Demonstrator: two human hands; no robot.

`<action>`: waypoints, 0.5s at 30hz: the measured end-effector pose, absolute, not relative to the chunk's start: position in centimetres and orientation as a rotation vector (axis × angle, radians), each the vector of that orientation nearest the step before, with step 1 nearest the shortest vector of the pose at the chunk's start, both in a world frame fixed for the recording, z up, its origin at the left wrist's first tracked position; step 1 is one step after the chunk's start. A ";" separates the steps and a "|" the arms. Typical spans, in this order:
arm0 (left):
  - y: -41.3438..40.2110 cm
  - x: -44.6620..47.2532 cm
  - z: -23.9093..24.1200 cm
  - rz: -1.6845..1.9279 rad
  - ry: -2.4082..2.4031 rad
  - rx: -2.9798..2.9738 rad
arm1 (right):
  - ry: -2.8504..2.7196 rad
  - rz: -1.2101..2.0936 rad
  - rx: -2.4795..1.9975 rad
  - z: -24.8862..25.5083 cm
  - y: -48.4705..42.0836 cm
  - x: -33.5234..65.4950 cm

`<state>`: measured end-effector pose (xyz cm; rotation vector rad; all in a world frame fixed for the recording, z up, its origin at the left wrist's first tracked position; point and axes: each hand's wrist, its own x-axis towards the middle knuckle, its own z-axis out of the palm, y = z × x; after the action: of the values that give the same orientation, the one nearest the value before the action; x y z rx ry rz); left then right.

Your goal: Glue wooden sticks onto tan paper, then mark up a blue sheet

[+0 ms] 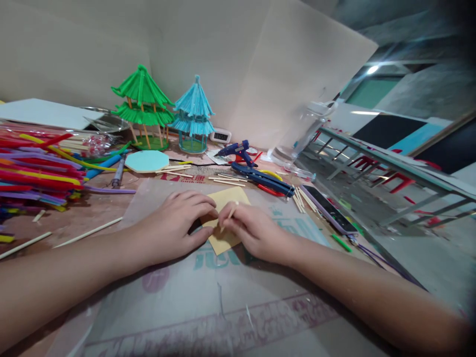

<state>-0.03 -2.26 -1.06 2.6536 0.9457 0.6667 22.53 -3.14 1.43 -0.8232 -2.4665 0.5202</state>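
Observation:
A small yellow square of paper [226, 245] lies at a slant on the plastic-covered work surface between my hands. My right hand [256, 230] is closed in a pinch on a short pale wooden stick [233, 210], held tilted over the paper. My left hand [188, 218] curves over the paper's left edge, thumb and fingertips pressing on it close to the right fingertips. What lies between the fingertips of both hands is partly hidden. Past the paper lie several loose wooden sticks [229, 181] and dark blue pliers-like cutters [262, 178].
Green [143, 116] and blue [194, 121] pavilion models stand at the back. Colourful pipe cleaners [37, 171] heap at left, beside a light-blue octagon board [147, 161]. A glue gun [238, 151], clear jug [297, 134] and phone [329, 208] lie toward the right.

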 end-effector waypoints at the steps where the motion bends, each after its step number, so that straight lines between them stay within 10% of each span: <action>1: -2.3 0.0 -1.0 0.664 0.939 2.653 | -2.481 0.546 -0.788 1.4 -3.1 22.5; 15: -2.2 -0.1 -1.1 0.676 0.948 2.644 | -2.499 0.318 -0.746 1.5 -3.1 22.5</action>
<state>-0.07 -2.24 -1.10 2.6444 0.9484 0.6763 22.54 -3.06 1.47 -0.7465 -2.4991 0.3181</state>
